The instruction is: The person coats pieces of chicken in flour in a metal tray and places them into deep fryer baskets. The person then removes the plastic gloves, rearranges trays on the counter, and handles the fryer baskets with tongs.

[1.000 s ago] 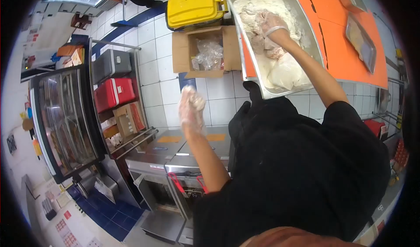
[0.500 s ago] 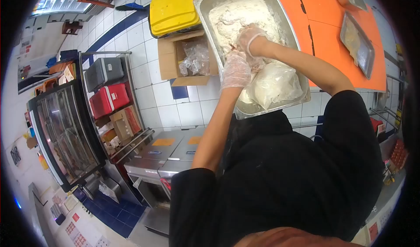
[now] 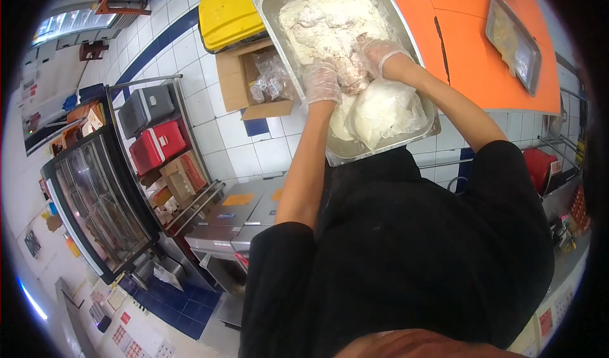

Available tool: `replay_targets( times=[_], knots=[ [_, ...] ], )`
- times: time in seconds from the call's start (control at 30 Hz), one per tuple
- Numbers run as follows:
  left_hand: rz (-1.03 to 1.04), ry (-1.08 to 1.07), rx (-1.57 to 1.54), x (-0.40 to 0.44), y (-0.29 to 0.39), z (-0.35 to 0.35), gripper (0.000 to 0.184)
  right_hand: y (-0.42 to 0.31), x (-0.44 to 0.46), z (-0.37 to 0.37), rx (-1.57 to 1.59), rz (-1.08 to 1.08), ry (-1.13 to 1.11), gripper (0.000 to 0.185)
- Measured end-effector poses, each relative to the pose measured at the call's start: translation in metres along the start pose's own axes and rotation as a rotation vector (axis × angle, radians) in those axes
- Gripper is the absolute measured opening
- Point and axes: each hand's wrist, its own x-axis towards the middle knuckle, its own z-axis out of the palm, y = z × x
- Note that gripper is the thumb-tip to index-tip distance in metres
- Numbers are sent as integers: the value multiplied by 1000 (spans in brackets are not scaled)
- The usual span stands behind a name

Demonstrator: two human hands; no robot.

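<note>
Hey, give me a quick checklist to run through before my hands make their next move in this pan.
1. Left hand gloved: ok, clear plastic covers it.
2. Right hand gloved: ok, also in clear plastic.
3. Floured piece within reach: ok, it lies between the hands.
4. Firm grip on that piece: cannot tell, the fingers are partly hidden.
5. Clear plastic bag out of the metal pan: not ok, it lies in the end nearest you.
6. Piece coated underneath: cannot tell, its underside is hidden.

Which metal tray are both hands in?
The deep tray: the left hand and right hand are in its pale powder, beside a clear plastic bag. The shallow tray with yellowish residue holds neither hand.
</note>
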Motion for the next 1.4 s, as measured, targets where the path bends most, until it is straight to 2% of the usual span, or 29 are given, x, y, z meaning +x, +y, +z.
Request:
replay_targets(
  times=[0.1, 0.2, 0.27, 0.3, 0.37, 0.4, 0.43, 0.5, 0.57, 0.6, 0.67, 0.7, 0.73, 0.77, 0.83, 0.87, 0.93, 0.97, 1.03, 1.07, 1.1, 1.17, 1.23, 1.33, 1.37, 1.4],
  knots=[
    [-6, 80, -110, -6, -6, 1, 24, 12, 4, 24, -8, -54, -87, 25],
    [40, 133, -177, -9, -10, -3, 23, 14, 5, 40, 72, -69, 3, 22],
    [13, -52, -326, -10, -12, -12, 30, 11, 5, 26, 147, -5, -17, 23],
    [8, -55, -325, -14, -12, -15, 30, 7, 3, 9, 220, 63, -41, 27],
    [-212, 184, -788, -22, -11, -19, 40, 10, -6, -15, 251, 48, 16, 28],
    [-216, 181, -787, -22, -11, -19, 40, 13, -9, -19, 279, 37, 74, 29],
    [-259, 261, -968, -22, -10, -20, 39, 20, -8, -15, 305, 77, 96, 36],
    [-303, 344, -1148, -24, -10, -24, 39, 18, -15, -21, 247, 51, 150, 38],
    [-390, 299, -1306, -28, -14, -54, 44, 18, -16, -23, 186, 24, 211, 40],
    [-391, 302, -1304, -30, -16, -57, 44, 20, -13, -18, 249, 30, 180, 41],
    [-487, 153, -1518, -34, -22, -66, 51, 18, -9, -12, 313, 29, 150, 42],
    [-489, 158, -1517, -34, -23, -66, 51, 14, -8, -12, 440, 20, 126, 44],
    [-570, 116, -1679, -33, -24, -67, 51, 11, -7, -12, 566, 10, 101, 45],
    [-652, 68, -1840, -34, -25, -67, 51, 10, -4, -8, 567, 7, 102, 45],
    [-651, 67, -1935, -34, -23, -69, 51, 8, 1, 2, 1051, -5, 76, 48],
    [-648, 62, -2030, -35, -22, -71, 51, 7, 4, 6, 1052, -5, 76, 48],
    [-605, 62, -1931, -31, -17, -63, 48, 5, 8, 10, 1253, 26, -110, 47],
    [-569, 61, -1833, -30, -11, -58, 45, 6, 11, 18, 1254, 26, -115, 47],
    [-580, 52, -1788, -26, 6, -50, 40, 6, 20, 27, 907, -296, -92, 44],
    [-588, 44, -1744, -25, 10, -48, 36, 6, 22, 25, 905, -299, -95, 44],
    [-592, 47, -1747, -24, 9, -45, 36, 0, 23, 11, 734, -69, -254, 43],
    [-560, 8, -1941, -26, 7, -38, 45, 8, 19, 22, 546, 156, -413, 42],
    [-544, -3, -2042, -29, 5, -42, 50, 41, 9, 71, 1305, -16, -75, 42],
    [-643, 105, -2188, -44, 2, -65, 42, 25, -2, 23, 1145, 30, -46, 47],
    [-687, 114, -2168, -50, -1, -67, 36, 29, -4, 37, 1138, 18, -59, 47],
    [-735, 139, -2149, -57, -4, -70, 31, 43, -9, 63, 972, -66, 94, 45]
  ],
)
